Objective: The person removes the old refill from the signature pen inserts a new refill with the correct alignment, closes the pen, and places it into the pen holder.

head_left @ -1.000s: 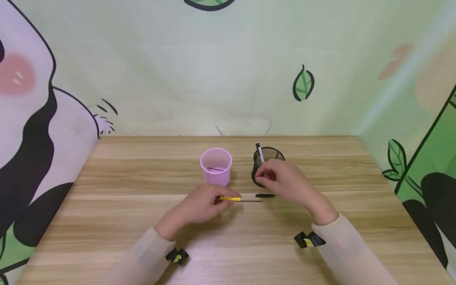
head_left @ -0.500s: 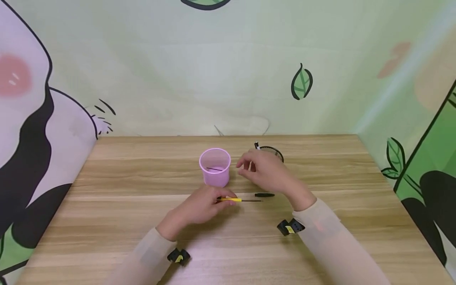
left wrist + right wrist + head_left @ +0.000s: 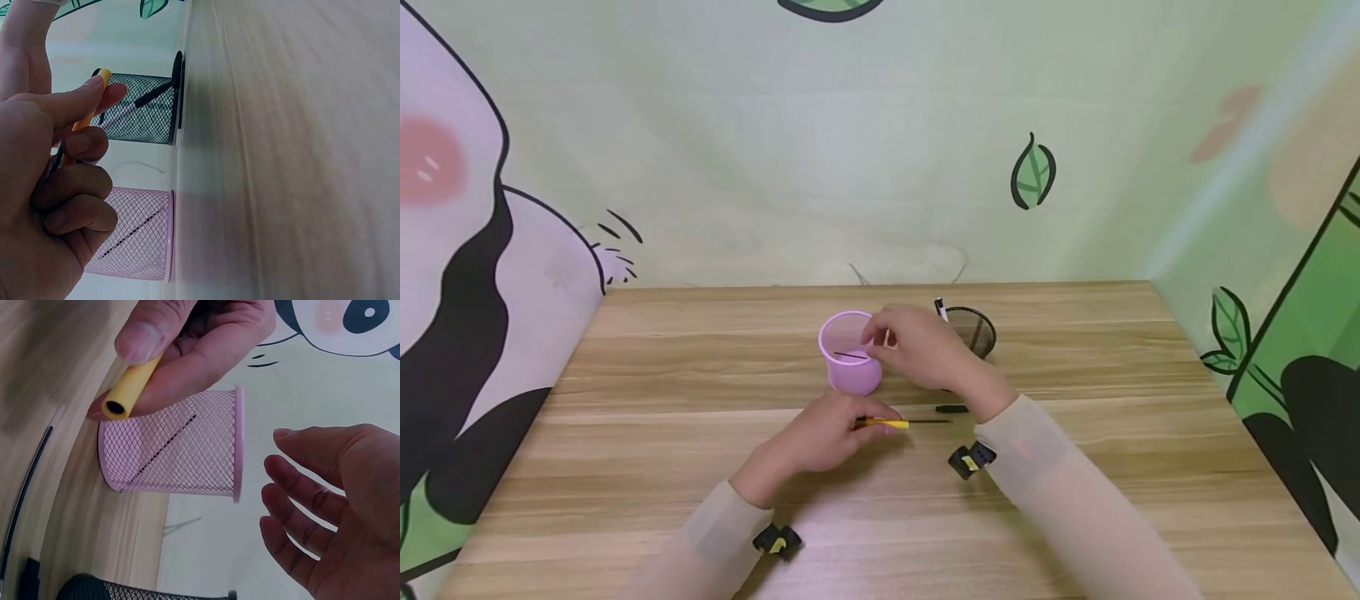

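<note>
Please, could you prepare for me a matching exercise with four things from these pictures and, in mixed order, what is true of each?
Column 1
1. pink mesh cup
2. yellow tube
3. black mesh cup
4. right hand

Column 2
A. gripped by the left hand
B. has relaxed fingers, gripping nothing
C. contains a white-and-black pen
D. has a thin dark rod inside

Pairs: 1-D, 2-A, 3-C, 4-B

Pale green wall (image 3: 760,183), panda (image 3: 475,258), leaf print (image 3: 1033,173); wood-grain tabletop (image 3: 880,508).
</note>
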`<state>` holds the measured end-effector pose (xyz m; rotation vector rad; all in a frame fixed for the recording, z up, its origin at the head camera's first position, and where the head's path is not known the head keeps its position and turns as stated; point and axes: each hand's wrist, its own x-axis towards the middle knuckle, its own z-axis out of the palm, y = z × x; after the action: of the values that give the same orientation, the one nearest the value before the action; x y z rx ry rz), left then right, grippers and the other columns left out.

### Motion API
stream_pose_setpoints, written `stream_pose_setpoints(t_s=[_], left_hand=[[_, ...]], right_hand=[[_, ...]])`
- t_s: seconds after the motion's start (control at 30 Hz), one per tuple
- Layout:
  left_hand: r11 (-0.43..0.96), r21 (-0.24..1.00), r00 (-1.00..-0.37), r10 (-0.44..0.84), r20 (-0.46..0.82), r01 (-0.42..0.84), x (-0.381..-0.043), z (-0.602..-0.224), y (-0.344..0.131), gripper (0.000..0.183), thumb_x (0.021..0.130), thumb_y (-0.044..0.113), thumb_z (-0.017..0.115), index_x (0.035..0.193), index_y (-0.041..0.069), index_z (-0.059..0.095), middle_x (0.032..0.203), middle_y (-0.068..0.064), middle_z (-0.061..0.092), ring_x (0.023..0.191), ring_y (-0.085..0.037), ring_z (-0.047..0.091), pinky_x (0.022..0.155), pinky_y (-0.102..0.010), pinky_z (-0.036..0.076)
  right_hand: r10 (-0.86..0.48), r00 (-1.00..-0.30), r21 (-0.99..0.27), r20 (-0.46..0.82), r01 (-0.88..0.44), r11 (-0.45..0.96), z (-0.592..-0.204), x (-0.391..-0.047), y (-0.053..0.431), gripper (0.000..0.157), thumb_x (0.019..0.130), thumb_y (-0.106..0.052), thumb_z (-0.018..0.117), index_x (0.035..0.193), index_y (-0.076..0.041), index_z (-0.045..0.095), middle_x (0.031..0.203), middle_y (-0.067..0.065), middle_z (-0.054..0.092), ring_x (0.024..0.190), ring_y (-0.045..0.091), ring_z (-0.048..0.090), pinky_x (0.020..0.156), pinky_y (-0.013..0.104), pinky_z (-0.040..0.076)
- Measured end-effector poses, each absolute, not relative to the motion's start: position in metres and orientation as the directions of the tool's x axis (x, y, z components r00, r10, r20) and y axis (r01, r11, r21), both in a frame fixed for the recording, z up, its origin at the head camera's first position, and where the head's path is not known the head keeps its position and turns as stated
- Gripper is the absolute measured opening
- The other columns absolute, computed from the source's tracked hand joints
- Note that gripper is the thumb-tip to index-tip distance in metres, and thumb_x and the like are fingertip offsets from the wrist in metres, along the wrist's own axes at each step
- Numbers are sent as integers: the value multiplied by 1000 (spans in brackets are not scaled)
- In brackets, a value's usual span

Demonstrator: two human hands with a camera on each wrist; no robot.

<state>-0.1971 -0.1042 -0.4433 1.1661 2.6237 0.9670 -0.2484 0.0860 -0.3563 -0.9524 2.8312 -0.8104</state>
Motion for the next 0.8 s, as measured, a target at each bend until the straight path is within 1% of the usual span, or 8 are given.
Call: stream_pose_setpoints(t_s=[0.13, 0.37, 0.63, 0.8], left_hand=[[506, 585, -696, 703, 145, 633, -197, -444, -104, 18, 101, 27, 67, 114, 24, 80, 111, 12, 78, 108, -7, 69, 98, -35, 54], [495, 578, -684, 713, 157, 649, -197, -447, -104, 17, 101, 23, 67, 113, 21, 80, 107, 10, 78, 105, -8, 69, 98, -36, 54], [500, 574, -686, 711, 156, 648, -197, -447, -103, 17, 101, 24, 67, 113, 22, 80, 106, 9, 79, 103, -7, 70, 95, -34, 55], [501, 574, -687, 709, 157, 648, -196, -447, -103, 17, 102, 25, 67, 113, 22, 80, 103, 11, 78, 96, -4, 68, 91, -33, 56]], right_hand=[[-584, -804, -467, 109, -560, 684, -357, -253, 76, 11, 98, -19, 72, 106, -14, 77, 96, -1, 71, 89, 16, 64, 79, 33, 52], [-595, -802, -460, 53, -549, 698, -360, -260, 60, 12, 97, -17, 72, 105, -12, 80, 101, 1, 77, 100, 25, 70, 86, 38, 55], [-611, -791, -341, 36, -585, 736, -365, -268, 45, 15, 96, -19, 73, 108, -16, 81, 108, -2, 79, 103, 19, 69, 91, 37, 55], [-592, -806, -296, 16, -569, 767, -367, -271, 38, 15, 96, -21, 73, 108, -18, 82, 108, -1, 79, 106, 20, 69, 91, 38, 55]])
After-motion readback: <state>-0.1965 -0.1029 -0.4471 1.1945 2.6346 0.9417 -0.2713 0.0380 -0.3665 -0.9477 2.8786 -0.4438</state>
